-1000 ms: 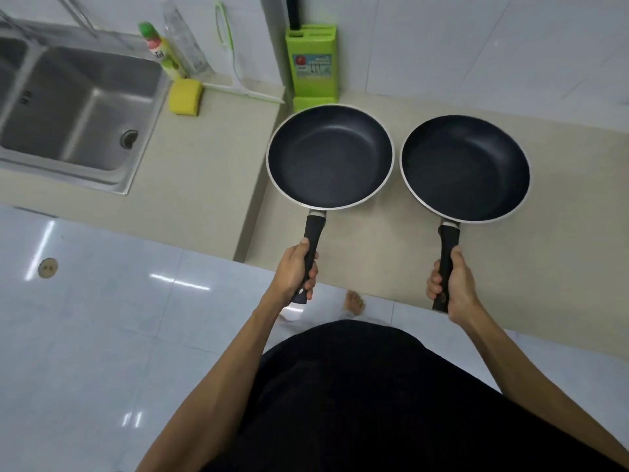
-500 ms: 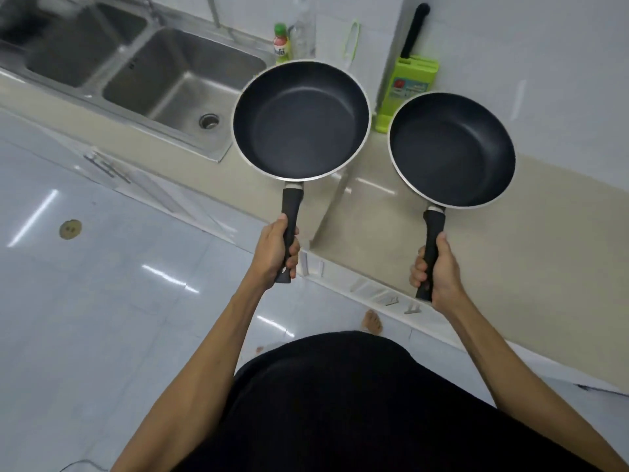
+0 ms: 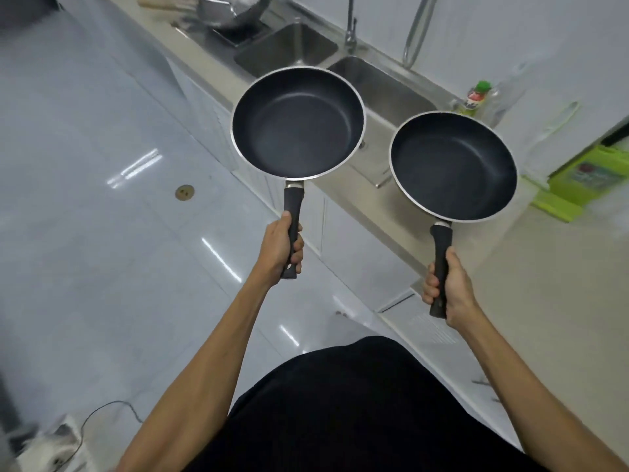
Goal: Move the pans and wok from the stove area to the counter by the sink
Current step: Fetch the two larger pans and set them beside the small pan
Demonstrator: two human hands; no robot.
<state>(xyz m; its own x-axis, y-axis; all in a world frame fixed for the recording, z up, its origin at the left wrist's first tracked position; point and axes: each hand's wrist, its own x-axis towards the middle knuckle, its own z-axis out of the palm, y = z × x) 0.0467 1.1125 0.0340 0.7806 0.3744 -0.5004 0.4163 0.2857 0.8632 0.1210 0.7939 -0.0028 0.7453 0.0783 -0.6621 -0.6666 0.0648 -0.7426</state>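
Note:
I hold two black non-stick frying pans in the air by their black handles. My left hand [image 3: 280,248] grips the handle of the left pan [image 3: 296,122], which hangs over the floor and the sink's front edge. My right hand [image 3: 449,291] grips the right pan [image 3: 452,165], which is over the beige counter [image 3: 551,284] beside the sink [image 3: 381,86]. A metal wok [image 3: 235,8] with a wooden handle sits at the far end of the counter, beyond the sink.
A double steel sink with tall taps [image 3: 350,25] runs along the white wall. A green-capped bottle [image 3: 476,95] and a green knife block [image 3: 589,175] stand right of it. White cabinets [image 3: 340,233] sit under the counter. A power strip [image 3: 58,447] lies on the glossy floor.
My view has swung left along the counter; the sink is now behind the pans and the wok has come into sight. Both pans have travelled left, still gripped by their handles.

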